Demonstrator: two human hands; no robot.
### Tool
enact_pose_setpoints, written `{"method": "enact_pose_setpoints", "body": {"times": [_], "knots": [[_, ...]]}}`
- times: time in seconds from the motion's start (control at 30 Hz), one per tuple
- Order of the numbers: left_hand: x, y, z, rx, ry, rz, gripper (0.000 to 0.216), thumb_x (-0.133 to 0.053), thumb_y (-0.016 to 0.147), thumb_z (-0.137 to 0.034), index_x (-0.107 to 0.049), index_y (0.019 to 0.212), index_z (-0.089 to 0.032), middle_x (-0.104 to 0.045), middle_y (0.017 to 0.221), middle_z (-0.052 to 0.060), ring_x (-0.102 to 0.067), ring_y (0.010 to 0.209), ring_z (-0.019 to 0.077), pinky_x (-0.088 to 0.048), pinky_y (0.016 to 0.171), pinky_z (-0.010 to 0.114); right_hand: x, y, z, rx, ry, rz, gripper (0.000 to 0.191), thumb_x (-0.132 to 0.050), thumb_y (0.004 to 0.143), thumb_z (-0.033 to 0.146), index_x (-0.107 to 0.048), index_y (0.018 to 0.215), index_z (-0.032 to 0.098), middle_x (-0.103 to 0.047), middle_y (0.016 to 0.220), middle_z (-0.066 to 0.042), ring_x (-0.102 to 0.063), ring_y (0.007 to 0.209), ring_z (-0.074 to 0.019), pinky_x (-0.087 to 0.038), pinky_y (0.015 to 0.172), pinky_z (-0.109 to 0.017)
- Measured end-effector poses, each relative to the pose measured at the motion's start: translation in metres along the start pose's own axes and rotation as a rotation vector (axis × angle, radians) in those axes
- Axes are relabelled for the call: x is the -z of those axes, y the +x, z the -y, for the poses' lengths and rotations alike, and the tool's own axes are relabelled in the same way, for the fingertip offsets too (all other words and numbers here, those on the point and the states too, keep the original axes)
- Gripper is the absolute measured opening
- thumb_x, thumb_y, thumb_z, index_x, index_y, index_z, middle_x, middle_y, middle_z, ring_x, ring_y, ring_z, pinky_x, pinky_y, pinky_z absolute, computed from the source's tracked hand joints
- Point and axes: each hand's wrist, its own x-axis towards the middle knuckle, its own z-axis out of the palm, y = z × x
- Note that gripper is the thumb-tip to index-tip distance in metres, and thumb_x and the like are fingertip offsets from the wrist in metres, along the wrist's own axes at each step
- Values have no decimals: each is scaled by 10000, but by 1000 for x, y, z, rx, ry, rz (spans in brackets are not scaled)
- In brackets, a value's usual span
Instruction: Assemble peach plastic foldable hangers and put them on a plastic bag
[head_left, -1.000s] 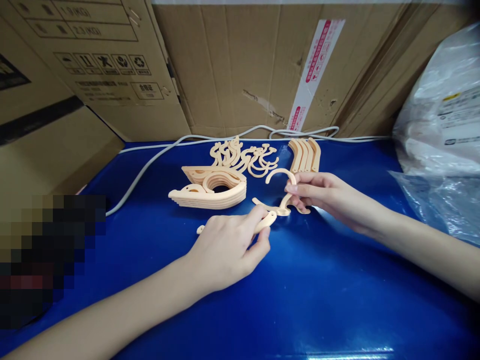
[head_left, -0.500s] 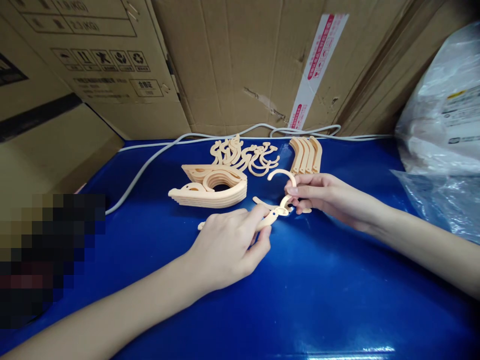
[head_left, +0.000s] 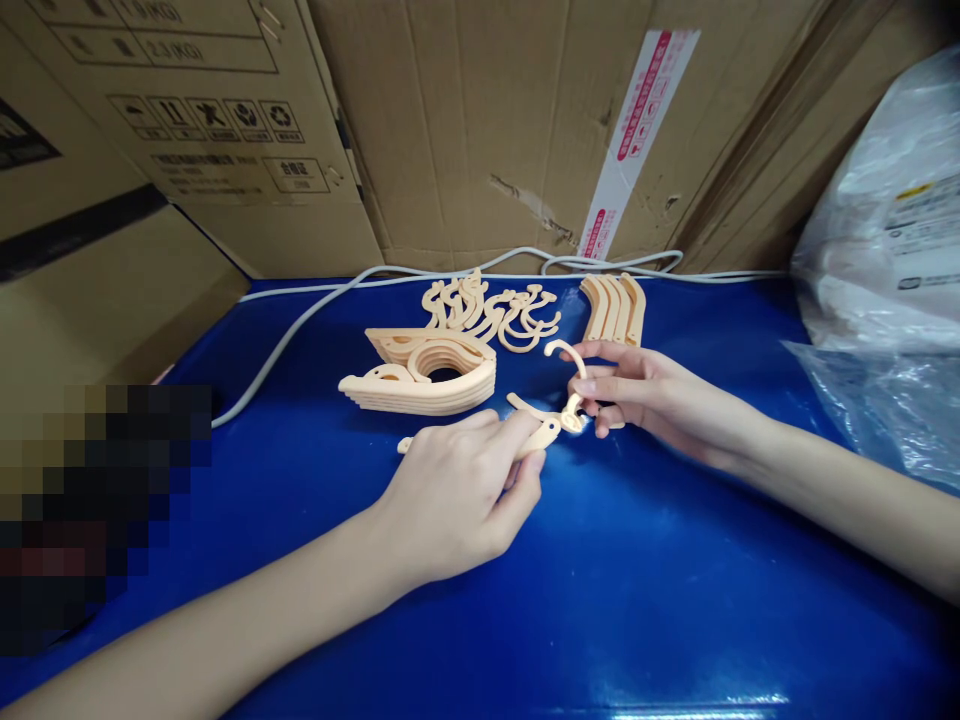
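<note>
Holds a cream hanger hook (head_left: 573,404) upright near the middle of the desk (head_left: 525,620), pinched by its shank between the thumb and fingers of the right hand (head_left: 637,390). Keeps those fingers closed on the shank, with the index finger stretched up behind the curl. Pinches a matching hanger arm (head_left: 543,437) in the left hand (head_left: 454,490), with fingers and thumb closed around it, leaving only the two ends in sight, one of them a holed end just beside the hook's base. Too close there to tell touching from apart.

Compared with half a second ago, presents the hook turned about its shank, with the curl narrower to view and the round base more face-on, while keeping the arm's holed end almost in place. Leaves the hook and hanger arm in separate hands, with no visible sign of a join.

Just behind, on the desk, a slim curved piece (head_left: 529,407), partly hidden. Farther back, left of the hook, a neat stack of hanger pieces (head_left: 431,402); behind that, a loose heap of hooks (head_left: 516,325); to the right, a row of curved hanger arms (head_left: 611,310). Beyond, a white cable (head_left: 525,250) along cardboard boxes (head_left: 480,120); at far right, a plastic-wrapped package (head_left: 862,220).
</note>
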Motion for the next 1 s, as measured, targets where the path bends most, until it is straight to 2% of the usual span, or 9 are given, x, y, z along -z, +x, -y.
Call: {"method": "enact_pose_setpoints", "body": {"times": [0.2, 0.33, 0.5, 0.63, 0.8, 1.0], "knots": [[2, 3, 0, -210, 107, -77, 153, -382, 1010, -158, -535, 1019, -153, -620, 796, 2, -561, 720, 177, -416, 623, 280, 0, -1, -3, 23, 40, 30, 456, -832, 721, 231, -535, 1065, 189, -675, 705, 35, -613, 595, -80, -520, 535, -191], [0, 4, 0, -291, 171, -126, 181, -364, 1022, -136, -545, 1033, -123, -618, 799, 14, -556, 700, 171, -423, 594, 264, 1, -2, -3, 13, 34, 61, 452, -834, 723, 255, -518, 1040, 193, -659, 673, 45, -573, 542, -66, -491, 501, -185], [-5, 2, 1, -289, 201, -114, 202, -376, 1030, -148, -557, 1098, -92, -649, 836, 30, -592, 737, 176, -465, 658, 275, 3, -1, -3, 52, -39, 90, 469, -843, 708, 271, -501, 1019, 191, -652, 677, 51, -544, 520, -59, -469, 489, -190], [-6, 1, -1, -279, 244, -124, 223, -361, 1040, -168, -562, 1101, -94, -658, 820, 31, -615, 735, 175, -471, 643, 277, 5, -3, 1, 108, -151, 77, 443, -820, 733, 299, -497, 1018, 196, -633, 671, 58, -526, 503, -65, -452, 496, -217], [-4, 2, -3, -235, 300, -94, 258, -323, 1054, -196, -569, 1068, -119, -653, 763, 20, -635, 706, 170, -453, 590, 269, 5, -4, 7, 162, -261, 68, 522, -796, 752, 305, -546, 1193, 180, -625, 710, 43, -554, 549, -97, -449, 521, -261], [-6, 1, -3, -249, 342, -88, 221, -360, 1046, -194, -565, 1063, -114, -675, 767, 17, -651, 661, 160, -447, 557, 266, 4, -9, 13, 226, -396, 73, 586, -730, 810, 291, -545, 1360, 208, -631, 714, 29, -568, 565, -115, -456, 538, -277]]}}
